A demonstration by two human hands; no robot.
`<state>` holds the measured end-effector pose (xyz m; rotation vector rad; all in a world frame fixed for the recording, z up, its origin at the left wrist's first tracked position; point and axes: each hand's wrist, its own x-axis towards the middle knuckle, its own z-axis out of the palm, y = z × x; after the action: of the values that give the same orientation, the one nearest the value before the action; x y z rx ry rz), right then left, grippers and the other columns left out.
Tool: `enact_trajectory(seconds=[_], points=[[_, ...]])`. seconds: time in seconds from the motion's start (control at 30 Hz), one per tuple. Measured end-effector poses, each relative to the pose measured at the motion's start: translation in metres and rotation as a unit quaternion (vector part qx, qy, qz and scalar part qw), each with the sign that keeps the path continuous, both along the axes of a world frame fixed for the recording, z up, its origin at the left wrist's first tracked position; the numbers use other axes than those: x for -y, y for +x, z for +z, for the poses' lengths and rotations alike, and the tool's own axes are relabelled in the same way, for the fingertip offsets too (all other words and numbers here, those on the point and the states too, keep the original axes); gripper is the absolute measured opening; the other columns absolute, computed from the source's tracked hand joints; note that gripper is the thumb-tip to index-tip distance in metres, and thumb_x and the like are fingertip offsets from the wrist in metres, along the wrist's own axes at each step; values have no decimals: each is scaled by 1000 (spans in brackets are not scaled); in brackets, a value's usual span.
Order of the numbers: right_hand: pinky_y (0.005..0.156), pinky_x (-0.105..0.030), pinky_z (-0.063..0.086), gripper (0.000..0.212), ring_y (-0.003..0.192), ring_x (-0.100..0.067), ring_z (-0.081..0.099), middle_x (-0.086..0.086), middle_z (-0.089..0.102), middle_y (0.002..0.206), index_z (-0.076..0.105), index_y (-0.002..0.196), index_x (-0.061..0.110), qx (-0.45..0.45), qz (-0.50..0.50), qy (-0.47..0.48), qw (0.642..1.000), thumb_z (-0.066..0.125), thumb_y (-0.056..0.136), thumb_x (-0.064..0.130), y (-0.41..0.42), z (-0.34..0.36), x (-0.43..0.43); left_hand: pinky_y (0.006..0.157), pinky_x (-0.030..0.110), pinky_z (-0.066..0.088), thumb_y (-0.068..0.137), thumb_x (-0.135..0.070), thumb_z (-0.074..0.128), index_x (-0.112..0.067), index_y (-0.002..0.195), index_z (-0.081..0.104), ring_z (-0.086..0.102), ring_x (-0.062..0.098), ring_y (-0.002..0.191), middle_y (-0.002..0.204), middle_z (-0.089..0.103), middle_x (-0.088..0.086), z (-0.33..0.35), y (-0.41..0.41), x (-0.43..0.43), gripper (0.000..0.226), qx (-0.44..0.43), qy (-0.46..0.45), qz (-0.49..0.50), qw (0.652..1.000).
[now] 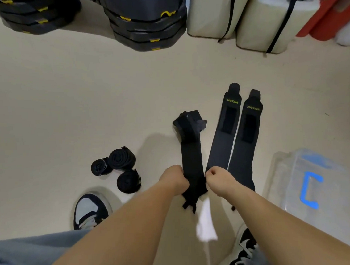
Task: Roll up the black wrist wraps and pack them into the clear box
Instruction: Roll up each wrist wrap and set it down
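A black wrist wrap (191, 151) lies stretched out on the floor, its far end crumpled. My left hand (174, 179) grips its near end on the left side and my right hand (216, 179) grips the right side. Two more flat black wraps (233, 142) with green lettering lie side by side just to the right. Three rolled-up black wraps (119, 168) sit on the floor to the left. The clear box (302, 179) with blue markings stands at the right, apart from both hands.
Stacked black cases (146, 24) with yellow marks and pale bags (245, 19) with black straps line the far side. A red object (328, 12) stands at the far right. My shoes (89, 210) are near the bottom, beside a white patch on the floor.
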<state>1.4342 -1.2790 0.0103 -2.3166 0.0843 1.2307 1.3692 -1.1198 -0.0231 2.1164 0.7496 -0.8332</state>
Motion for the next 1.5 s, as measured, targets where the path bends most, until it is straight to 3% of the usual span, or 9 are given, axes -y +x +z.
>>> enact_trajectory(seconds=[0.13, 0.27, 0.5, 0.7, 0.8, 1.07, 1.2, 1.33, 1.5], points=[[67, -32, 39, 22, 70, -15, 44, -7, 56, 95, 58, 112, 7, -28, -61, -14, 998, 39, 104, 11, 15, -26, 4, 89, 31, 49, 103, -21, 60, -11, 141, 50, 53, 22, 104, 132, 59, 8, -25, 9, 12, 41, -20, -40, 95, 994], [67, -31, 37, 15, 73, -17, 39, -4, 49, 93, 51, 94, 10, -75, -153, 9, 985, 37, 100, 12, 3, -60, 2, 99, 36, 53, 100, -25, 66, -10, 150, 42, 60, 27, 115, 132, 60, 10, -47, 16, 18, 58, -31, -71, 236, 969], [73, -35, 54, 27, 91, -25, 65, -7, 67, 110, 59, 130, 23, -120, -293, 49, 947, 47, 106, 20, -1, -68, 2, 96, 44, 60, 93, -28, 76, -17, 130, 53, 69, 26, 103, 115, 67, 7, -58, 26, 35, 45, -40, -148, 375, 914], [90, -46, 63, 35, 105, -30, 68, -10, 69, 115, 63, 120, 18, -146, -259, 47, 954, 43, 110, 45, 5, -52, -11, 80, 38, 64, 104, -30, 61, -13, 121, 67, 76, 29, 92, 105, 76, 11, -37, 33, 33, 25, -59, -198, 362, 909], [94, -50, 61, 42, 106, -31, 69, -10, 71, 115, 66, 112, 16, -145, -284, 50, 946, 44, 108, 51, 10, -36, -16, 93, 44, 63, 103, -28, 56, -18, 125, 66, 75, 30, 99, 110, 75, 9, -13, 37, 28, 26, -20, -197, 325, 925], [88, -51, 60, 55, 106, -40, 75, -19, 79, 114, 72, 122, 11, -204, -389, 256, 861, 57, 102, 60, 42, 73, -29, 94, 39, 61, 102, -11, 54, -29, 123, 69, 73, 25, 105, 113, 77, 4, 128, 37, 9, 32, 141, -259, 214, 931], [75, -44, 65, 43, 85, -34, 79, -18, 80, 96, 74, 111, 2, -187, -367, 291, 863, 64, 103, 42, 53, 144, -37, 87, 35, 61, 103, -17, 60, -24, 116, 72, 75, 23, 100, 112, 78, 9, 196, 20, 0, 18, 175, -269, 132, 938], [85, -49, 59, 22, 94, -36, 74, -20, 77, 102, 69, 117, 0, -143, -296, 309, 893, 59, 104, 13, 44, 212, -37, 74, 30, 57, 99, -14, 63, -15, 101, 68, 70, 14, 82, 92, 74, 4, 245, -8, -4, 6, 173, -319, 104, 926], [91, -43, 58, 32, 96, -32, 74, -18, 77, 110, 69, 125, 5, -103, -183, 399, 892, 50, 99, 2, 23, 286, -22, 102, 49, 56, 99, -63, 48, -1, 119, 71, 73, 32, 103, 112, 75, 17, 292, -35, -25, 69, 141, -481, 232, 833]])
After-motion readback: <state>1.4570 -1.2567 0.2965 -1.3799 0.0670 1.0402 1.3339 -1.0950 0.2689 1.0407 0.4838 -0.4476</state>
